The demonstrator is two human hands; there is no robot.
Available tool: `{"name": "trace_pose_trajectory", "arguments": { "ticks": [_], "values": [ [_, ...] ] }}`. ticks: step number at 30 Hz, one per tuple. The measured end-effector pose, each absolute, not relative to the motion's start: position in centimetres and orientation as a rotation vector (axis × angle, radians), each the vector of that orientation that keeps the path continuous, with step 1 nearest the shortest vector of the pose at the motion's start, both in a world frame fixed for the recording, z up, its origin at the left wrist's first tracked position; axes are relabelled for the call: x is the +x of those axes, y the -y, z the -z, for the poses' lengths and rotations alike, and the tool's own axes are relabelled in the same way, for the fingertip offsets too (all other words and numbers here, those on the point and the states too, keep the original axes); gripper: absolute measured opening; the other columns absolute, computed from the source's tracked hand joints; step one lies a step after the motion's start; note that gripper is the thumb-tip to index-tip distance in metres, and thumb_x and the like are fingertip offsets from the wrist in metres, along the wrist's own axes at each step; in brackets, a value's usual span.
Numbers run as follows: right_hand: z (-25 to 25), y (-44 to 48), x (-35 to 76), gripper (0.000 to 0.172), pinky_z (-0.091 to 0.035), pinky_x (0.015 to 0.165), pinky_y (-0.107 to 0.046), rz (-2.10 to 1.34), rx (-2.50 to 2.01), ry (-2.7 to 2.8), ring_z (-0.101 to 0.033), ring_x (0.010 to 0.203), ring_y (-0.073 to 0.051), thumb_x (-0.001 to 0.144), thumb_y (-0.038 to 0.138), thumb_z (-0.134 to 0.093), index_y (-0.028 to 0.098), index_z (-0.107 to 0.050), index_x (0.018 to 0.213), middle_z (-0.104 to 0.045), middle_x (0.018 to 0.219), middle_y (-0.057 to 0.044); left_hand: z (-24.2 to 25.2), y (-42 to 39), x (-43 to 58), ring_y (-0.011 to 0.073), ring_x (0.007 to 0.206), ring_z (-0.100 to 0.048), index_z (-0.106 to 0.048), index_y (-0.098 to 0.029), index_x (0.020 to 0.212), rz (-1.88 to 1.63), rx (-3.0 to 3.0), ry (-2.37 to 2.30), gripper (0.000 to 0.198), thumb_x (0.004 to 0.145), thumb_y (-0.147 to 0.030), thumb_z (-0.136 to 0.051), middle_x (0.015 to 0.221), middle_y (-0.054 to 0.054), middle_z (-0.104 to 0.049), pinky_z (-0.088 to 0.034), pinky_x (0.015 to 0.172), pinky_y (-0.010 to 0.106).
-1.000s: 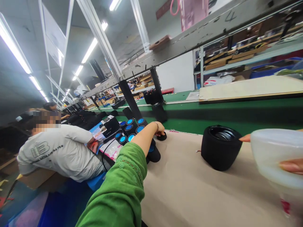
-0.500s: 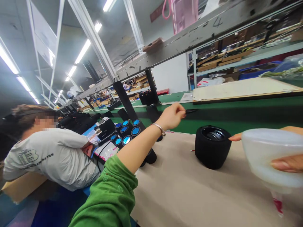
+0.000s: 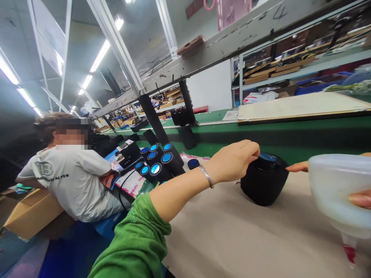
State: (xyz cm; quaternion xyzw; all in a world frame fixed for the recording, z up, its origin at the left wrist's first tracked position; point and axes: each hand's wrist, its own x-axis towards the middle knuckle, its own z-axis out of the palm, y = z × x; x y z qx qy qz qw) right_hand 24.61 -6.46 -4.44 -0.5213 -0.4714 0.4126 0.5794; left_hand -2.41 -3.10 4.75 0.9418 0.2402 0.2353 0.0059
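Note:
A black round speaker body stands on the brown-covered bench at centre right. My left hand, fingers closed in a pinch, is at the rim of its top opening. Its fingers hold the edge of a thin black disc with a blue face, which lies over the opening. I cannot tell whether it sits fully flat. My right hand grips a translucent white squeeze bottle, its red-tipped nozzle pointing down. The forefinger of that hand stretches out to the speaker's right side. Part of this hand is cut off by the frame edge.
Several black cylinders with blue tops stand on the bench to the left. Beyond them a co-worker in a white shirt sits beside a cardboard box. A green conveyor belt runs behind the speaker, with a pale board beyond.
My left hand has moved right and down, bringing the disc from above the belt onto the speaker's top. The right hand keeps the bottle beside the speaker. The co-worker's head has shifted right.

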Motion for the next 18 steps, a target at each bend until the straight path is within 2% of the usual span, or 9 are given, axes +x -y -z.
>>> {"name": "trace_pose_trajectory", "arguments": {
  "ticks": [1, 3, 18],
  "values": [
    [4.5, 6.9, 23.5, 0.092, -0.042, 0.052, -0.018, -0.904, -1.192, 1.066, -0.043, 0.072, -0.013, 0.053, 0.082, -0.08, 0.012, -0.059, 0.109, -0.03, 0.071, -0.011, -4.7, 3.1, -2.4, 0.0144, 0.084, -0.052, -0.046, -0.019, 0.086, -0.735, 2.947, -0.751, 0.013, 0.094, -0.015, -0.037, 0.092, 0.004, -0.054, -0.045, 0.076, 0.026],
    [4.5, 7.5, 21.7, 0.089, -0.042, 0.053, -0.017, -0.841, -1.163, 1.043, -0.042, 0.073, -0.012, 0.058, 0.084, -0.077, 0.011, -0.058, 0.105, -0.03, 0.071, -0.011, -4.6, 3.2, -2.3, 0.0144, 0.084, -0.052, -0.046, -0.019, 0.086, -0.728, 2.953, -0.747, 0.013, 0.095, -0.015, -0.036, 0.092, 0.003, -0.055, -0.045, 0.076, 0.026],
    [4.7, 7.6, 21.6, 0.087, -0.044, 0.056, -0.018, -0.785, -1.141, 0.988, -0.044, 0.077, -0.013, 0.059, 0.081, -0.079, 0.01, -0.057, 0.105, -0.033, 0.075, -0.011, -4.5, 3.5, -1.9, 0.0157, 0.086, -0.053, -0.048, -0.019, 0.087, -0.689, 3.005, -0.774, 0.017, 0.095, -0.016, -0.034, 0.094, 0.005, -0.057, -0.046, 0.077, 0.027]
  ]
}}
